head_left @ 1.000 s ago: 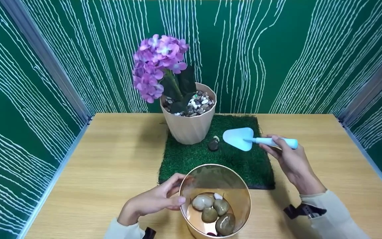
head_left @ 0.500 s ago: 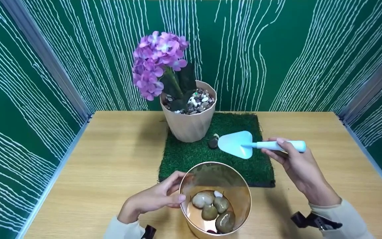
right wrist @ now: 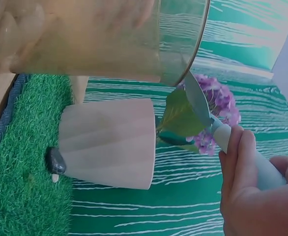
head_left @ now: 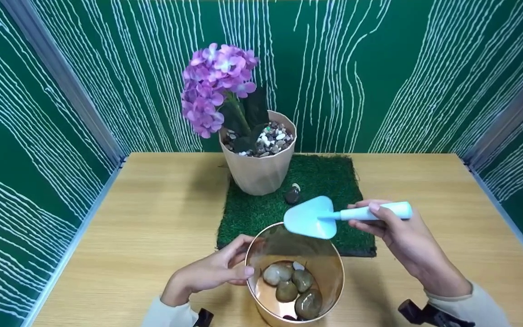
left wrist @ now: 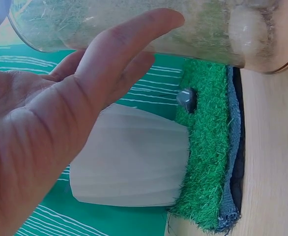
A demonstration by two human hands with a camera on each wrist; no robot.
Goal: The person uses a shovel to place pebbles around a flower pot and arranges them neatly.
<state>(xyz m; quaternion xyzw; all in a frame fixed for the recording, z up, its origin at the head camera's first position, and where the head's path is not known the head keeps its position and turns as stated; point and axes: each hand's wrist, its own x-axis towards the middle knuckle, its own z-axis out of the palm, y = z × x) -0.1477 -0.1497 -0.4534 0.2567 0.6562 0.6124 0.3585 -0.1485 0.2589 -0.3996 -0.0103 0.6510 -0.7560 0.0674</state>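
In the head view my left hand [head_left: 214, 270] holds a clear amber-tinted jar [head_left: 294, 272] by its left side, thumb near the rim. Several smooth stones [head_left: 308, 303] lie at the jar's bottom. My right hand [head_left: 402, 240] grips a small light-blue garden trowel [head_left: 311, 218] by its handle. Its blade overlaps the jar's far rim in the head view, and the right wrist view has the blade edge-on right at that rim [right wrist: 195, 54]. A dark stone [head_left: 293, 195] and a small pale one sit on the green turf mat [head_left: 261, 213] beyond the jar.
A ribbed beige flowerpot [head_left: 259, 175] with purple flowers [head_left: 218, 88] and several mixed pebbles [head_left: 273, 141] stands at the mat's back left. The wooden table [head_left: 152, 213] ends at green walls [head_left: 316, 77] with white wavy lines on three sides.
The trowel has moved toward me and left, from over the mat beside the dark stone to the jar's far rim. My left hand and the jar have hardly moved.
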